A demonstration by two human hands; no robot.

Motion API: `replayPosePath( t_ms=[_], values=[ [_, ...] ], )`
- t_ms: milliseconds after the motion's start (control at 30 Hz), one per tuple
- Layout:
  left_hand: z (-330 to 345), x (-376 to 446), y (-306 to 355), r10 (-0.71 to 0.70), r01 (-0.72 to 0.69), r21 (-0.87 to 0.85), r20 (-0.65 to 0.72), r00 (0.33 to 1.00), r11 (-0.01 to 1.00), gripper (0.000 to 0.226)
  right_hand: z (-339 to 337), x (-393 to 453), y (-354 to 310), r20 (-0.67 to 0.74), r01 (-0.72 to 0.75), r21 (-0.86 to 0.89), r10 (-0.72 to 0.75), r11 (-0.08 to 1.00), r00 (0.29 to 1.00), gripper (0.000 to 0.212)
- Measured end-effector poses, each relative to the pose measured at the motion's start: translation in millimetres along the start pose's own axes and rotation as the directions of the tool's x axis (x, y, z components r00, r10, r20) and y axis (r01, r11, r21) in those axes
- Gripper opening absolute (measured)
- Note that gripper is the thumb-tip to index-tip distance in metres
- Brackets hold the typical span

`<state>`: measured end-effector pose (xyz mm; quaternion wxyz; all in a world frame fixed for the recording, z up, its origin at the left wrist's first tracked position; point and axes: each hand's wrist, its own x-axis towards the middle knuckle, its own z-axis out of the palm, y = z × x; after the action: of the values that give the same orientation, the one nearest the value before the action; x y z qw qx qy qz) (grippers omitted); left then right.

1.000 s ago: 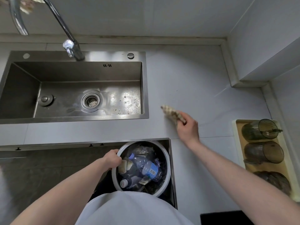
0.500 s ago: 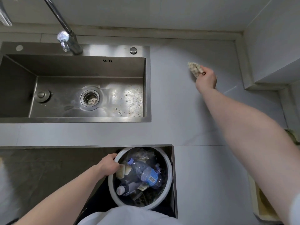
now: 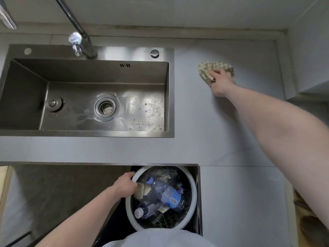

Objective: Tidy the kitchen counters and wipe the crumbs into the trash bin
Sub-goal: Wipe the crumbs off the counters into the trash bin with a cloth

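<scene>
My right hand [image 3: 221, 82] presses a beige checked cloth [image 3: 206, 68] flat on the grey counter [image 3: 204, 122], far back and to the right of the sink. The fingers lie over the cloth, which spreads out beyond them. My left hand [image 3: 124, 186] grips the white rim of the round trash bin [image 3: 193, 184], which sits below the counter's front edge. The bin holds plastic bottles and crumpled wrappers.
A steel sink [image 3: 85, 97] with a drain strainer and a tall faucet [image 3: 80, 43] takes up the left. A wall corner and cabinet edge [image 3: 284, 68] bound the counter at the right. A wooden tray edge [image 3: 302, 211] shows at the lower right.
My right hand carried the cloth from near the counter's front to the back right, then slid it left and spread it flat. My left hand stayed on the bin rim.
</scene>
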<state>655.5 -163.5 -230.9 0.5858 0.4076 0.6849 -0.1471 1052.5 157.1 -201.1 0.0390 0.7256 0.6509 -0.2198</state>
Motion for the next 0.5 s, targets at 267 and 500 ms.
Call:
replayPosePath(
  t_ms=[267,500],
  values=[
    [-0.3,-6.9,1.6,-0.006,0.006,0.015,-0.027,1.0,1.0,0.028,42.6,-124.1,-10.8,0.035,0.006,0.039,-0.007,0.999,0.999,0.063],
    [4.1,-16.7,3.6,0.009,-0.009,0.001,-0.044,0.999,1.0,0.033,103.7,-277.6,-80.6,0.288,0.133,0.225,-0.197,0.965,0.937,0.06]
  ],
)
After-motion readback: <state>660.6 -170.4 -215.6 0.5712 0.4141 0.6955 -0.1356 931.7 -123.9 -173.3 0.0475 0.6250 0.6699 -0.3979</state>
